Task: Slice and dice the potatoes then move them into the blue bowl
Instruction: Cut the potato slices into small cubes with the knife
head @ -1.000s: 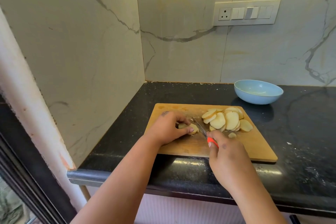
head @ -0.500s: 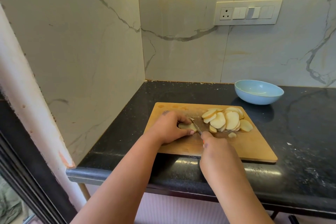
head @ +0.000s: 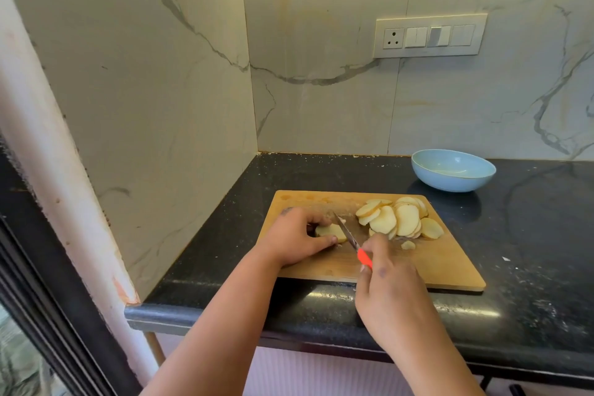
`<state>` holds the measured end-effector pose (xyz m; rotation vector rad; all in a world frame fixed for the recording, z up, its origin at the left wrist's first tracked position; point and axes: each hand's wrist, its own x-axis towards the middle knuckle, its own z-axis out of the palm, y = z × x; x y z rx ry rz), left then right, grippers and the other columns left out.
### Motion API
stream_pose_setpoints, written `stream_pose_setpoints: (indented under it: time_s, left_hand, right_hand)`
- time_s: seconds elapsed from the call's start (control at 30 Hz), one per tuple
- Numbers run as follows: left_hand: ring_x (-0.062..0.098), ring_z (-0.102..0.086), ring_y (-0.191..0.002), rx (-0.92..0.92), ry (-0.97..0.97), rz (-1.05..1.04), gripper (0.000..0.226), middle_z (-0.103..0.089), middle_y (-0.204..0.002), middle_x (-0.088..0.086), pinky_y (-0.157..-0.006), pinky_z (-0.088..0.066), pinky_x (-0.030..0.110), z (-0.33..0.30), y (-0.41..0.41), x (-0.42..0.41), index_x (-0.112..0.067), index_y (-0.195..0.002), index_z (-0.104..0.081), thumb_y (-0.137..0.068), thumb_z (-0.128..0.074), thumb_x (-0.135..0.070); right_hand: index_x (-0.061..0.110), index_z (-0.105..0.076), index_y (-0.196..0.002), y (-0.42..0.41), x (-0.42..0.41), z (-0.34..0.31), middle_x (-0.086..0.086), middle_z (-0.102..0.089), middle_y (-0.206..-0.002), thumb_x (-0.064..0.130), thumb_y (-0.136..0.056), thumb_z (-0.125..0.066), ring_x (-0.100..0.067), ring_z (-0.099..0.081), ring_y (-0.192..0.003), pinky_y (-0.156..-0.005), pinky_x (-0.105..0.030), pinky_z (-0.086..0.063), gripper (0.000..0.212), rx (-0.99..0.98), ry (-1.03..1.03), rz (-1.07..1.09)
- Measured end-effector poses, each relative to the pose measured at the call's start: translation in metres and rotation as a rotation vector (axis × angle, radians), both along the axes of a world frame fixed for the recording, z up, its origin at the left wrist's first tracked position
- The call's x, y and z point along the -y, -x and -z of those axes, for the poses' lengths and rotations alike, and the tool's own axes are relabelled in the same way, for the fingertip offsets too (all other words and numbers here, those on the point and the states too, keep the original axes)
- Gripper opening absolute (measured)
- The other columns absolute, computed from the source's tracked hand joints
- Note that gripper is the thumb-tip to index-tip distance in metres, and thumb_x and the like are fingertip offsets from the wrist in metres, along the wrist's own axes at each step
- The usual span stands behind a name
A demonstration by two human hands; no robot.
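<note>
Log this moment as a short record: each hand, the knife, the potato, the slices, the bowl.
left hand: holds the potato piece on the cutting board
right hand: grips the knife's red handle
knife: blade angled down at the potato piece
potato piece: on the board, under the left fingers
slices: overlapping pile on the board's far right part
blue bowl: on the counter beyond the board, no potato in it

You have one wooden cutting board [head: 443, 267], one blue bowl [head: 453, 174], one knife [head: 350, 238], one potato piece [head: 331, 231] under your hand, and one heap of slices [head: 401, 219], too overlapped to count.
</note>
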<state>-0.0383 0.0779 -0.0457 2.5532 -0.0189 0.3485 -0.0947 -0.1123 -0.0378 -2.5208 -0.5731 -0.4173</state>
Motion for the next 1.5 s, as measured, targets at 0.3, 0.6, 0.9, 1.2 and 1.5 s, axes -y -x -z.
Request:
stream_pose_setpoints:
  time_s: [0.3,0.6,0.9,1.2,1.5]
  left_hand:
    - [0.002,-0.055,-0.098,-0.017,0.002,-0.032,0.040,-0.067,-0.115,-0.016,-0.084,-0.041,0.020,-0.001,0.000,-0.003,-0.028,-0.115,-0.071,-0.080,-0.076,-0.047]
    - [0.007,-0.057,-0.102,-0.011,0.011,-0.044,0.037,-0.068,-0.113,-0.013,-0.091,-0.046,0.027,0.001,-0.002,-0.004,-0.031,-0.110,-0.073,-0.078,-0.076,-0.049]
    - [0.008,-0.057,-0.099,-0.022,0.036,-0.052,0.037,-0.069,-0.110,-0.013,-0.090,-0.046,0.027,0.003,-0.004,-0.005,-0.032,-0.109,-0.073,-0.077,-0.077,-0.050]
    - [0.005,-0.052,-0.087,-0.014,0.031,-0.041,0.036,-0.069,-0.112,-0.014,-0.081,-0.040,0.023,0.004,-0.005,-0.005,-0.030,-0.110,-0.073,-0.079,-0.077,-0.046]
    - [0.011,-0.053,-0.110,-0.042,0.071,-0.084,0.037,-0.066,-0.120,-0.012,-0.084,-0.038,0.024,0.004,0.000,-0.003,-0.033,-0.111,-0.071,-0.078,-0.077,-0.048]
  right_hand:
    - [0.032,-0.055,-0.118,-0.012,0.008,0.000,0.009,-0.056,-0.075,0.026,-0.099,-0.047,-0.005,-0.047,-0.057,-0.044,-0.017,-0.034,0.022,-0.014,0.023,0.021]
    - [0.028,-0.054,-0.106,-0.009,-0.003,0.009,0.009,-0.053,-0.064,0.028,-0.097,-0.046,-0.006,-0.048,-0.052,-0.041,-0.018,-0.030,0.012,0.010,-0.019,-0.001]
    - [0.026,-0.057,-0.109,-0.009,-0.009,0.019,0.012,-0.040,-0.052,0.026,-0.095,-0.050,-0.005,-0.036,-0.041,-0.038,-0.014,-0.017,0.016,0.108,0.005,0.037]
    - [0.030,-0.053,-0.124,-0.008,-0.017,0.011,0.007,-0.052,-0.065,0.022,-0.097,-0.046,-0.015,-0.048,-0.054,-0.039,-0.023,-0.030,0.029,0.116,0.228,0.069]
    - [0.026,-0.053,-0.116,-0.018,-0.028,-0.003,0.005,-0.050,-0.072,0.020,-0.096,-0.047,-0.017,-0.049,-0.062,-0.042,-0.026,-0.026,0.022,0.024,0.216,0.127]
